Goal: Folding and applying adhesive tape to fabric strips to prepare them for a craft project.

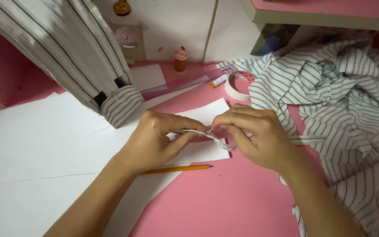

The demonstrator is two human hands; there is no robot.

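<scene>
Far left: large white paper sheets (31, 145) overlapping on the pink table (224, 202), and above them a striped fabric-covered model (73, 48) leaning in from the top corner, its rounded cuff-like end resting on the paper.

Left hand (152, 140) next, curled, thumb and fingers pinching the left end of a narrow striped fabric strip (207, 136). Below the wrist, a yellow pencil (178, 169), lying flat and untouched, tip pointing right.

Centre: the strip itself, stretched between both hands just above a small white paper piece (205, 112). Long axis running left to right, dipping slightly toward the right end, where a loop or fold curls under. Equally near both hands, gripped at each end, so neither hand closer than the other.

Right hand (255, 138) then, fingers bunched and pressed together over the strip's right end, pinching it; what the fingertips do underneath, impossible to tell.

Behind the hands: a clear ruler (176, 85), a small bottle (180, 59), a glue stick (219, 80), a roll of tape (237, 85).

Far right: a heap of crumpled striped cloth (343, 101), just beside the right wrist and spilling down the table edge.
</scene>
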